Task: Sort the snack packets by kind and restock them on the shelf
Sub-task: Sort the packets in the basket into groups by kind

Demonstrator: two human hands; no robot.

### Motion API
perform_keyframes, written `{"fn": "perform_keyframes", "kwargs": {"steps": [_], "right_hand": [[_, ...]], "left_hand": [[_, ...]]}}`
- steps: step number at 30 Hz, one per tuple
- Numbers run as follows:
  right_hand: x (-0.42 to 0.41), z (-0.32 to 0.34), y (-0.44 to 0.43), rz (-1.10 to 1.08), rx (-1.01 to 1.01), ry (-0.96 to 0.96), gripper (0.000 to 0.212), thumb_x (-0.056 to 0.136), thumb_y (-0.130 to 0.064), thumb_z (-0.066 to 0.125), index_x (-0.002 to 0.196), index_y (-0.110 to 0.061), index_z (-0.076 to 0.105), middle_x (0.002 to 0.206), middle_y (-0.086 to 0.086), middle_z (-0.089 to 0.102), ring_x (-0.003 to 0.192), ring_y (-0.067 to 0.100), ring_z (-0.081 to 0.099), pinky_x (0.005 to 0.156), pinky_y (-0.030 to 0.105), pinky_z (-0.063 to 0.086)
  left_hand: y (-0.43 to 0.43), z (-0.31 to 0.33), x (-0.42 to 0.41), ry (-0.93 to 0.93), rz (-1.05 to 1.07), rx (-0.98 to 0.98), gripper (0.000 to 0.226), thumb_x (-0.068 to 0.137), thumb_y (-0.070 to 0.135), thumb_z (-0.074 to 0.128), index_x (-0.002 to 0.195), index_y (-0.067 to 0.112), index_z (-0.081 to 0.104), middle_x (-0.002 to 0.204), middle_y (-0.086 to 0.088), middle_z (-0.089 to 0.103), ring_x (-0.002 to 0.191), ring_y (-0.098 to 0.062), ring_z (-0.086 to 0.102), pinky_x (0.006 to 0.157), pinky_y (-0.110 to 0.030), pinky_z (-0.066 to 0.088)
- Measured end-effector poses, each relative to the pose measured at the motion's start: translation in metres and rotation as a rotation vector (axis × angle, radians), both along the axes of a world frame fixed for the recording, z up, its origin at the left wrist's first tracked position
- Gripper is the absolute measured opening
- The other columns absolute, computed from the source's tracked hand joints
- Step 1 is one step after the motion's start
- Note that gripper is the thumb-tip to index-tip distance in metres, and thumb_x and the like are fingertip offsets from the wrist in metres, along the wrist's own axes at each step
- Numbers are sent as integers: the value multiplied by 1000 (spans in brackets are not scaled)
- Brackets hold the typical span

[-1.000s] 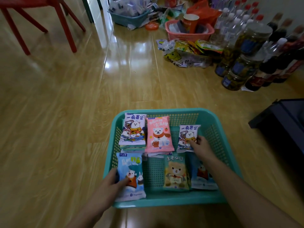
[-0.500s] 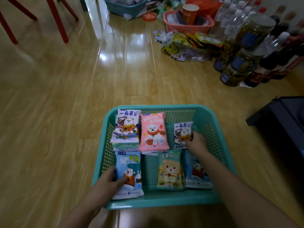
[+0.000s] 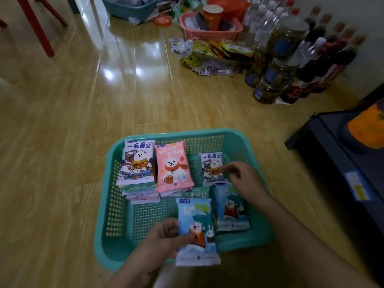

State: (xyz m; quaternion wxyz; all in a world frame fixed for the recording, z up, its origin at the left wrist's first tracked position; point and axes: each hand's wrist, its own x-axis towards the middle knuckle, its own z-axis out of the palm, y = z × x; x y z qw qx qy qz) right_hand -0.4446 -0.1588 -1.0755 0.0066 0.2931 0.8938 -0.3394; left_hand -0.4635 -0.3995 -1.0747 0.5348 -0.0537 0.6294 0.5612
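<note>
Teal basket (image 3: 245, 140) held the packets. The left hand (image 3: 164, 240) gripped 1 blue packet (image 3: 197, 231), thumb across its face. It had lifted the packet from the basket's near-left corner to above the near rim, hiding most of the green packet (image 3: 197, 194). A 2nd blue packet (image 3: 230, 208) lay in the basket's near-right part, so pairing those 2 looked the likely next step. The right hand (image 3: 247, 179), fingers curled, had slid to the right edge of the purple packet (image 3: 212, 167) at the basket's far right; whether it pinched it, I could not tell. No shelf was in view.
</note>
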Motion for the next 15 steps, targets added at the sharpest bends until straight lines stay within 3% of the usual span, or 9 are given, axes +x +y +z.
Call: {"fn": "perform_keyframes", "kwargs": {"steps": [4, 7, 9, 13, 15], "right_hand": [[18, 21, 14, 96, 87, -61, 26, 92, -6, 48, 112, -13, 63, 116, 4, 64, 104, 18, 59, 90, 29, 47], [29, 36, 26, 118, 160, -108, 24, 91, -12, 50, 108, -21, 63, 113, -2, 66, 100, 19, 61, 85, 31, 49], [34, 43, 31, 102, 200, -114, 21, 90, -16, 51, 105, -25, 63, 110, -5, 66, 97, 19, 62, 83, 33, 50], [40, 48, 33, 103, 220, -105, 21, 90, -18, 52, 106, -27, 62, 110, -10, 64, 92, 11, 59, 79, 31, 50], [38, 47, 30, 117, 209, -111, 20, 91, -20, 52, 107, -27, 62, 110, -9, 64, 87, 8, 55, 76, 28, 49]], "left_hand": [[55, -7, 7, 84, -3, 30, 17, 83, -3, 62, 96, 6, 66, 96, -13, 74, 78, -17, 69, 71, -26, 54], [91, -10, 5, 193, -40, 23, 8, 85, 3, 62, 88, 10, 63, 81, -2, 68, 55, 0, 62, 49, -10, 46], [112, -15, 2, 253, -42, -14, 7, 84, 8, 65, 84, 14, 61, 74, 2, 64, 56, -3, 57, 44, -11, 41], [133, -35, -4, 454, -174, -174, 8, 84, 17, 67, 86, 13, 62, 81, -4, 62, 74, -18, 57, 65, -30, 48], [128, -35, -4, 569, -250, -219, 18, 86, 21, 64, 102, 14, 64, 96, -4, 67, 86, -18, 61, 78, -32, 50]]}}
